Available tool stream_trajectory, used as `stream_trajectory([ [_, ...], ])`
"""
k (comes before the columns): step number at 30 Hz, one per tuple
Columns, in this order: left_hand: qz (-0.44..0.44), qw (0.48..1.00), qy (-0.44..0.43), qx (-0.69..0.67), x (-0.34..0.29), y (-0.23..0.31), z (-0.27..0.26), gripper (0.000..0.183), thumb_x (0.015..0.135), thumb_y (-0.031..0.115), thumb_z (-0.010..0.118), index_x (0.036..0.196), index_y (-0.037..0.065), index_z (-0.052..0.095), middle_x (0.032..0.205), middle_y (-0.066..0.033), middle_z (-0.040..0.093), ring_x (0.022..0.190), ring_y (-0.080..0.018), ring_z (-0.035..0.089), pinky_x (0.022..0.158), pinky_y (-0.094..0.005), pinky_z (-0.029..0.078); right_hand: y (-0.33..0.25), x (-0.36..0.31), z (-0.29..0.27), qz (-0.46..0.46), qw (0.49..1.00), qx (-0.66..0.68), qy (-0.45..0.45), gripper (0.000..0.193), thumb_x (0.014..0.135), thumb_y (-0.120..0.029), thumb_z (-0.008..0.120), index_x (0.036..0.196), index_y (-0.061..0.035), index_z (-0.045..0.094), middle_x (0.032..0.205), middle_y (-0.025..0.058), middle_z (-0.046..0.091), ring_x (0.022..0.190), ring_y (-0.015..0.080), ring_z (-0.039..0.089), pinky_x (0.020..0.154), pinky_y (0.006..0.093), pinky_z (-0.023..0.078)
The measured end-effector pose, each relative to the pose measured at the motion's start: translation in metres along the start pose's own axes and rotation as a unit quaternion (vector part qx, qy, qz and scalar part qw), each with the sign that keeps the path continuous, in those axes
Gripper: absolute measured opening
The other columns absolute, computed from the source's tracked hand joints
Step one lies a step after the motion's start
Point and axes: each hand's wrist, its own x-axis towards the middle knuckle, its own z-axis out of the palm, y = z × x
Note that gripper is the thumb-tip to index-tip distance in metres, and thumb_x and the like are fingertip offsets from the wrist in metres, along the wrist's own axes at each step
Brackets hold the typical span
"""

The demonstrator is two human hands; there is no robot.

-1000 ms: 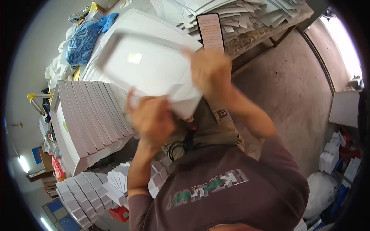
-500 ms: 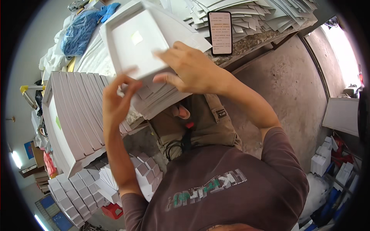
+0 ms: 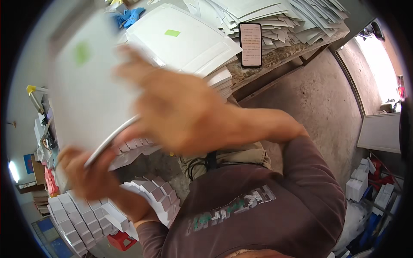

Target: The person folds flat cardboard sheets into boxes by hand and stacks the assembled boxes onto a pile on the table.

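Observation:
A shallow white cardboard box (image 3: 101, 107) with a green patch is raised at the left, blurred by motion. My left hand (image 3: 88, 174) is closed round its near corner, where the pale rim curves between the fingers. My right hand (image 3: 176, 105), also smeared, grips the box's right side, thumb at the near edge and fingers reaching over the side. Beyond the right hand lies a stack of flat white card blanks (image 3: 193, 43), the top one bearing a green patch (image 3: 172, 32). The far side of the box is too blurred to make out.
An upright phone (image 3: 251, 45) with a lit page of text leans at the worn table edge (image 3: 279, 62). Loose white card sheets (image 3: 258, 13) pile up behind it. Rows of white boxes (image 3: 81, 219) and a red stool (image 3: 121, 241) stand low at the left.
Both hands have carried the white box off the card stack, leftward and closer to me, uncovering the top blank with its green patch. My left hand has shifted down and left.

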Motion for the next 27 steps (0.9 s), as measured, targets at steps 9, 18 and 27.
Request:
stream_trajectory([
  [9,-0.312,0.944,-0.097,0.040,-0.092,-0.179,-0.104,0.094,0.101,0.078,0.007,0.068,0.003,0.055,0.105,-0.0154,0.072,0.099,-0.0294,0.064,0.094,-0.0380,0.043,-0.097,0.014,0.187,-0.003,0.988,-0.079,-0.134,0.028,0.081,-0.017,0.066,0.086,0.0110,0.070,0.091,0.0327,0.067,0.101,0.0550,0.067,0.098,0.0629,0.051],
  [18,-0.246,0.966,-0.066,0.035,-0.057,-0.116,-0.067,0.087,0.103,0.075,0.015,0.066,0.006,0.052,0.097,-0.0144,0.072,0.092,-0.0273,0.064,0.086,-0.0367,0.045,-0.061,0.007,0.147,0.010,0.990,-0.013,-0.141,0.043,0.094,-0.033,0.062,0.096,0.0092,0.069,0.105,0.0339,0.066,0.120,0.0568,0.060,0.098,0.0605,0.053],
  [27,-0.310,0.935,0.086,0.152,-0.093,-0.122,-0.057,0.060,0.112,0.048,0.038,0.080,0.007,0.067,0.109,-0.0119,0.077,0.095,-0.0271,0.071,0.089,-0.0373,0.053,-0.049,-0.028,0.149,0.006,0.991,0.098,-0.087,0.044,0.097,-0.038,0.064,0.098,0.0059,0.067,0.120,0.0324,0.063,0.139,0.0506,0.048,0.108,0.0560,0.049],
])
